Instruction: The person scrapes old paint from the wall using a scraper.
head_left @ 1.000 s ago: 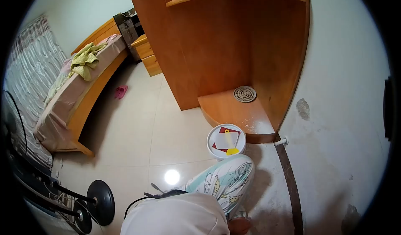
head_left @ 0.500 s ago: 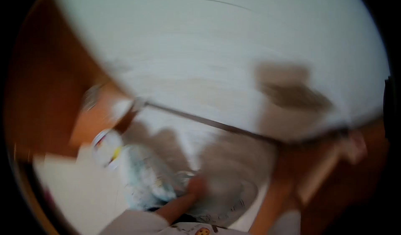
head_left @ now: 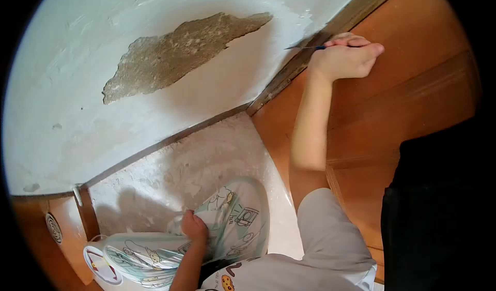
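Note:
My right hand (head_left: 349, 57) is closed around the dark handle of a thin-bladed scraper (head_left: 305, 48), seen nearly edge-on. Its blade points left, near the wood trim at the wall's edge. To the left of the blade, a rough brown patch of bare plaster (head_left: 181, 50) shows through the white wall (head_left: 217, 79). Low in the view, my left hand (head_left: 194, 225) rests against my patterned trouser leg (head_left: 237, 213). Its fingers look curled in, partly hidden, and I see nothing in them.
Brown wood panelling (head_left: 382, 120) stands on the right, with wood trim (head_left: 284, 76) along the wall. Below the wall lies a dusty pale floor (head_left: 175, 172). A round white object with red and yellow marks (head_left: 103, 265) is at lower left, beside a round vent (head_left: 53, 228).
The view has swung and is sharper now. My right arm has gone from low at the right to raised near the wall's edge. My left hand stays low by my leg.

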The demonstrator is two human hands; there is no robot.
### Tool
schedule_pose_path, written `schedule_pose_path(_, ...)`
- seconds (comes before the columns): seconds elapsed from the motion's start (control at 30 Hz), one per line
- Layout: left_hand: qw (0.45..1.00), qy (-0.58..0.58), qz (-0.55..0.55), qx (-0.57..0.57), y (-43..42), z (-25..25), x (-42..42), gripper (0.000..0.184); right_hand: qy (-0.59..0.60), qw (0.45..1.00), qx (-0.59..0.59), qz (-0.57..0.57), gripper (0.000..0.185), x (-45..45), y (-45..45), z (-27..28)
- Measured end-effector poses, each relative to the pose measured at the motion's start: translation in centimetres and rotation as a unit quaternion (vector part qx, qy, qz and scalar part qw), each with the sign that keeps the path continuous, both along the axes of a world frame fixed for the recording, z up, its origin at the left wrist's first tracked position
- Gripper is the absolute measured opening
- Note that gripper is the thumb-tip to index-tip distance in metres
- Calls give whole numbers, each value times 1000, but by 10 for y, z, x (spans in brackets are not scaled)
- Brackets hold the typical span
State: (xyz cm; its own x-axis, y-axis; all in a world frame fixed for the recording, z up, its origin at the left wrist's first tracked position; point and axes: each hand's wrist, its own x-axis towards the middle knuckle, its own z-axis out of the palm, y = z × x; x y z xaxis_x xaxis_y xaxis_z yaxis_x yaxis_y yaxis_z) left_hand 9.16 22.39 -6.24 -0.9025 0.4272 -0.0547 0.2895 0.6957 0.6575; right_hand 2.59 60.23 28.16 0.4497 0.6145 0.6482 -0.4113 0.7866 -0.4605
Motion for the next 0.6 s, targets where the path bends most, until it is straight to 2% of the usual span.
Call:
schedule_pose_path(0.13,999,-22,7,-42,-1,-3,1,19,17,999,-32,19,49,-16,9,7)
schedule_pose_path(0.23,999,-30,-5,-21,-6,-6,2,19,55,998,-14,-11,47,-8,5,2)
schedule_pose_path(0.37,998,-25,-8,-63,-5,-3,5,17,-37,998,44,-6,47,-22,3,1)
schedule_pose_path(0.4,997,-17,-5,-74,-7,-7,3,17,17,1000,-15,-5,48,-15,1,8)
schedule_pose_path(0.43,996,-11,4,-84,-4,-7,0,17,7,999,49,-14,48,-2,-2,10)
schedule_pose_path(0.5,999,-20,9,-50,-1,-5,-2,17,-2,1000,-2,-1,49,-4,11,0)
schedule_pose_path(0.57,999,-31,3,-43,-6,-4,3,17,-90,996,-5,-26,50,-21,21,-27)
schedule_pose_path(0.6,998,-31,2,-50,-9,-10,3,18,-13,1000,-5,7,50,-18,23,-34)
